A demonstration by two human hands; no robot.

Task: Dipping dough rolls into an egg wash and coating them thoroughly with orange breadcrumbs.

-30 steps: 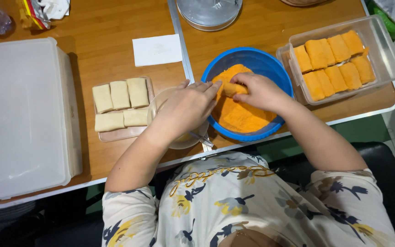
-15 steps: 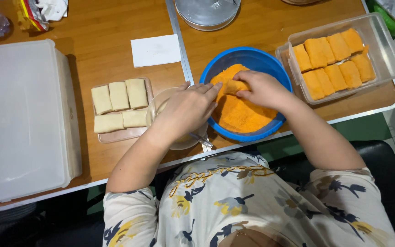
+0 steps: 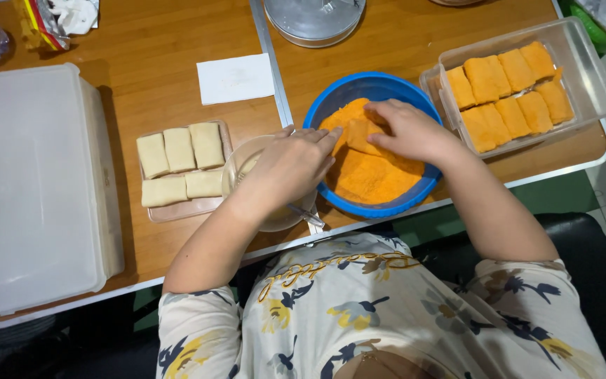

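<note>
Wooden tabletop (image 3: 177,42) fills the scene, split by a metal seam running from the top edge down toward the person. Near the front edge sits a round blue bowl (image 3: 331,98) holding a bed of orange breadcrumbs (image 3: 373,179). On the crumbs lies a crumb-coated roll (image 3: 360,135), and both hands meet over it. The right hand (image 3: 408,130) lies palm down on the far end of the roll, fingers curled loosely and pressed onto it. The left hand (image 3: 292,165) reaches in from the side, fingers held together and stretched out flat, their tips touching the near end of the roll at the bowl's rim.

Under the left wrist stands a clear glass bowl (image 3: 243,158); its contents are mostly hidden by the hand, and a thin utensil handle (image 3: 306,216) pokes out from it toward the table edge. Just left of that, a shallow clear tray (image 3: 177,209) carries five pale uncoated rolls (image 3: 177,147), three in the back row and two in front.

Right of the blue bowl, a clear rectangular tub (image 3: 587,67) holds two rows of orange coated rolls (image 3: 506,88), packed side by side. A large translucent lidded box (image 3: 33,189) takes up the left end of the table. Behind the tray lies a white paper sheet (image 3: 235,77), and at the top edge sits a round metal lid (image 3: 315,17).
</note>
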